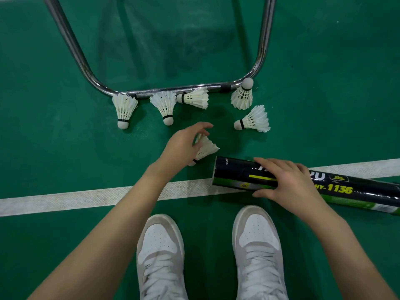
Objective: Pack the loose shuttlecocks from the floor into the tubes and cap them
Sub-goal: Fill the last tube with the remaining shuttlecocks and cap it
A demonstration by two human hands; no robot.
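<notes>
Left hand gripping one shuttlecock beside the open mouth of the tube.

The left hand (184, 146) is curling its fingers round a white feathered shuttlecock (204, 149) low over the green court floor (65, 148), cork end pointing near-left and skirt fanning far-right. The right hand (285, 180) is resting, fingers spread, across a black cardboard tube with yellow lettering (236, 174), which is lying on its side over the white court line (86, 198). The tube's long axis is running left to right, its open mouth facing left, just right of the held shuttlecock; I judge the cork must swing round towards that mouth. Five more white shuttlecocks are lying farther off along the bent chrome steel frame (168, 90).
</notes>
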